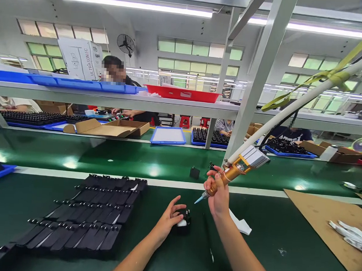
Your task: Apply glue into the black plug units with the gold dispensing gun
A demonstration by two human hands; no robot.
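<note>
My left hand (169, 219) rests on the green bench, fingers closed round a small black plug-like part (183, 224) with a white spot on it. My right hand (218, 195) is raised just to its right, gripping a gold-coloured dispensing tool (227, 176). The tool's blue tip (198, 199) points down-left and hovers a little above and right of the black part. A white hose (292, 112) runs from the tool up to the right. Rows of black parts (87, 215) lie in stacks to the left of my left hand.
A green conveyor belt (138, 157) runs across beyond the bench with a small black part (194, 173) on it. A cardboard sheet (324, 221) with white pieces lies right. White paper (240, 225) lies by my right wrist. Other people work across the belt beside trays and boxes.
</note>
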